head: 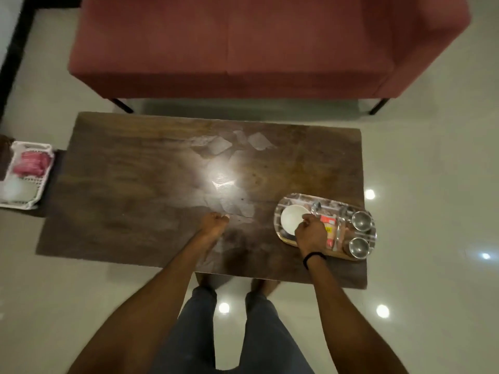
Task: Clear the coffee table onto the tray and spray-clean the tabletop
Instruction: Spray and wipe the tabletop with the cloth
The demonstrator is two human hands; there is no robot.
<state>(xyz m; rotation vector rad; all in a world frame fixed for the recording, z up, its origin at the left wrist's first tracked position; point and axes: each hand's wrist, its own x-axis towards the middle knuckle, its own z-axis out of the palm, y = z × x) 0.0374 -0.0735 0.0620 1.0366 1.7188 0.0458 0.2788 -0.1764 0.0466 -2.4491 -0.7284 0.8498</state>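
Leaning over the coffee table (135, 184), bare wood stretching wide left of the tray (299, 197), itself jutting past the right edge. Curling left hand (213, 221) on nothing, well left of the tray. Hovering right hand (310, 233) over the tray, fingers curled at the bowl (291, 218) rim; cannot tell whether gripping.

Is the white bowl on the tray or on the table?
On the tray. The white bowl sits at its left end, right hand at its rim.
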